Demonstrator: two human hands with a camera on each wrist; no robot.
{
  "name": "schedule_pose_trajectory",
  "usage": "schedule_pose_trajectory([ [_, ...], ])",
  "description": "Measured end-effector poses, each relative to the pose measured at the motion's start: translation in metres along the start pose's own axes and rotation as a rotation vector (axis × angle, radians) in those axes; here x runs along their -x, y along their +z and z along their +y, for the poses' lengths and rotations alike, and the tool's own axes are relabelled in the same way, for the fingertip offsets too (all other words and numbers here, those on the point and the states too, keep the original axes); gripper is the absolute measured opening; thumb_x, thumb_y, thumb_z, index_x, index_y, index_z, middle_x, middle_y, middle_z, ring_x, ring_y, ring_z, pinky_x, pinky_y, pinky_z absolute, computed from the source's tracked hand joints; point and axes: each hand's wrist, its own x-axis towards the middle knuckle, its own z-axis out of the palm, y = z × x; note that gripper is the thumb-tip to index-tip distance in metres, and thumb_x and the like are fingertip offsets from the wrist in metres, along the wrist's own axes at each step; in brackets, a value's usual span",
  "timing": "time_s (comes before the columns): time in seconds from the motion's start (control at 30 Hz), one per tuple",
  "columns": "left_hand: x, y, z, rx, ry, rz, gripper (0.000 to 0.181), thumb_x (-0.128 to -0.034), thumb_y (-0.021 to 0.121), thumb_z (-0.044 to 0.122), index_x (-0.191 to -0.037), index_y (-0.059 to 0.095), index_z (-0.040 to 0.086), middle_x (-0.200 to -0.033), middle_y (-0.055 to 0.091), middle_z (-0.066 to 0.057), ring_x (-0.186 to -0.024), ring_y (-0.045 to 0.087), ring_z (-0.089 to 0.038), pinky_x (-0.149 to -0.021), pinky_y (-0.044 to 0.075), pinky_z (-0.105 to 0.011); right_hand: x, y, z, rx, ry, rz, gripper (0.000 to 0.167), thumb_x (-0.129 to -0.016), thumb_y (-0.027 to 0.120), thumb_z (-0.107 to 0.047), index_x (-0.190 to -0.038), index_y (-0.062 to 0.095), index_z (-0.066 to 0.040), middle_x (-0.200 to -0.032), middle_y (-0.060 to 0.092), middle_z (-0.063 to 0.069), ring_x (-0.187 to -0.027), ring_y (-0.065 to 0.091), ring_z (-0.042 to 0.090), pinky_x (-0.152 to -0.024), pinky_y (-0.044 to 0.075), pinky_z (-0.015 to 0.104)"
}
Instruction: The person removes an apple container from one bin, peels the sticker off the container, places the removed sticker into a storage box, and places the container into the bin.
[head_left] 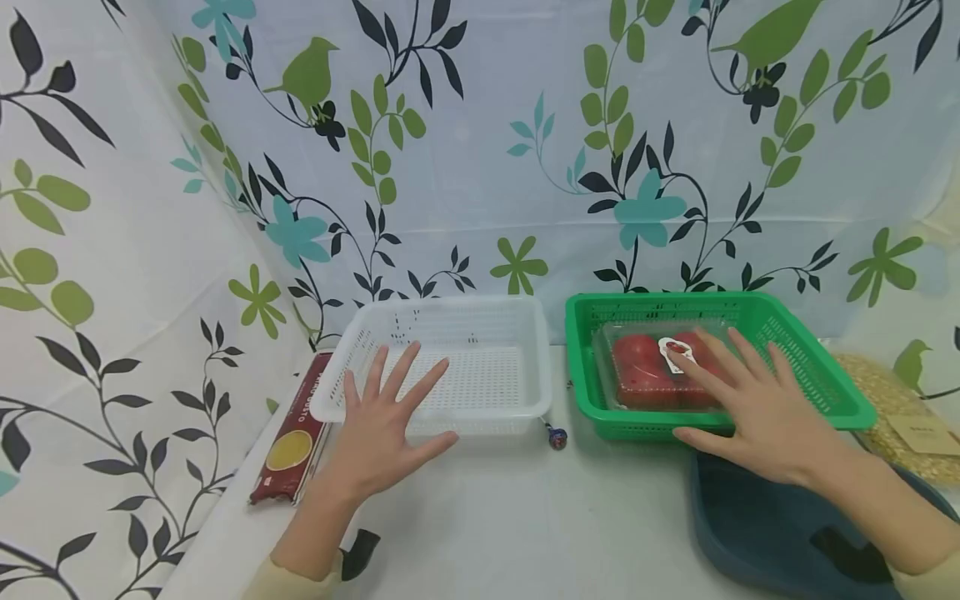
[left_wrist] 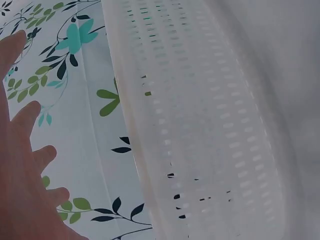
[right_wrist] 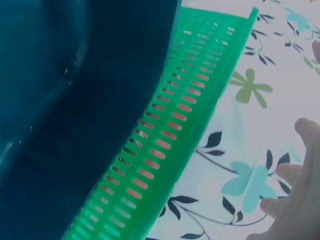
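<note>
Fingers spread wide, my left hand (head_left: 386,433) hovers at the front left of a white perforated basket (head_left: 546,358), holding nothing. In the left wrist view the same hand (left_wrist: 25,165) shows at the left, apart from the basket. My right hand (head_left: 765,408), fingers likewise spread, is over the front of a green basket (head_left: 817,350); whether it touches anything there I cannot tell. Inside the green basket lies a clear plastic pack of red fruit, perhaps tomatoes (head_left: 637,367), with a white label, partly hidden by the right fingertips. The right wrist view has that hand (right_wrist: 295,190) at its right edge.
A dark blue basin (head_left: 750,525) stands at front right, under the right forearm. Behind it leans a bag of yellowish grains (head_left: 900,408). A dark red packet (head_left: 292,442) lies left of the white basket. A small wrapped lollipop (head_left: 557,438) lies between the baskets. Patterned cloth (head_left: 465,167) hangs behind.
</note>
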Motion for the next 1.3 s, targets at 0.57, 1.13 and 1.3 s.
schedule_pose_trajectory([
  [0.57,-0.034,0.033,0.037,0.31,-0.048,0.086,0.08,-0.0891,0.064,0.057,-0.159,0.03,0.038,-0.167,0.018,-0.001,-0.151,0.01,-0.038,-0.108,0.007,-0.08,-0.01,-0.006,0.038,-0.041,0.113,0.029,0.095,-0.086,0.073,-0.052,-0.162,0.023,-0.023,-0.161,0.02,0.025,-0.144,0.016,0.053,-0.111,0.004,0.077],
  [1.13,-0.065,0.062,0.094,0.626,-0.055,0.111,0.074,-0.0915,0.067,0.044,-0.157,0.035,0.034,-0.165,0.021,0.003,-0.149,0.022,-0.024,-0.111,0.034,-0.062,-0.036,-0.011,0.07,-0.179,0.279,-0.11,0.096,-0.093,0.067,-0.05,-0.162,0.015,-0.009,-0.154,0.02,0.038,-0.136,0.023,0.063,-0.1,0.023,0.082],
  [1.3,-0.07,0.07,0.11,0.706,-0.057,0.093,0.072,-0.0925,0.065,0.044,-0.157,0.036,0.033,-0.165,0.022,0.002,-0.148,0.026,-0.025,-0.111,0.035,-0.063,-0.044,-0.014,0.077,-0.248,0.339,-0.187,0.096,-0.097,0.061,-0.05,-0.161,0.007,-0.003,-0.153,0.015,0.042,-0.135,0.02,0.065,-0.1,0.022,0.083],
])
